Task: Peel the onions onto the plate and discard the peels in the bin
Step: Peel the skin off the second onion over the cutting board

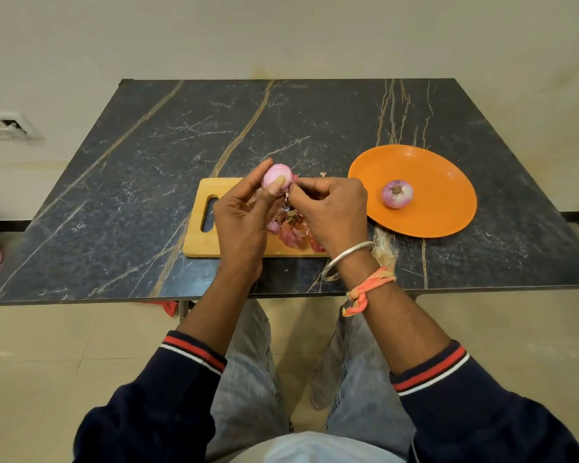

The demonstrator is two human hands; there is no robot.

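Here the left hand has its grip closed around a pink onion, thumb pressed across the near face and fingers curled behind it, holding it raised above the far edge of a wooden cutting board. The right hand meets it from the right, fingertips pinched tight at the onion's right side on what looks like a scrap of skin; the scrap itself is mostly hidden. A metal bangle and an orange thread band sit on the right wrist.

Just below the hands, a heap of loose pink and brown peels lies on the board, partly covered by the right hand. The board rests near the middle of a dark marbled worktop, its handle slot to the left.

To the right, touching or almost touching the board's far right corner, stands an orange plate with one peeled onion resting on it, left of the plate's centre. Nearer, dark sleeves with red and white cuffs and pale jeans show below the worktop's edge.
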